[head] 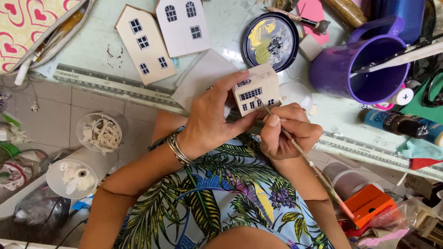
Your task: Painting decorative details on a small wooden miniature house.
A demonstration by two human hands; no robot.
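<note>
Over a cluttered glass table (221,27), left fingers (233,83) clasp a small house (256,90), right fingers (288,124) pinch a paintbrush (314,166).

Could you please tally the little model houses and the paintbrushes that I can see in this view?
Model houses: 3, one in the left hand at, two on the table
Paintbrushes: 3
Total: 6

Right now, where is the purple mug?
The purple mug stands on the table at upper right, between the round paint lid and a paint bottle.
</note>
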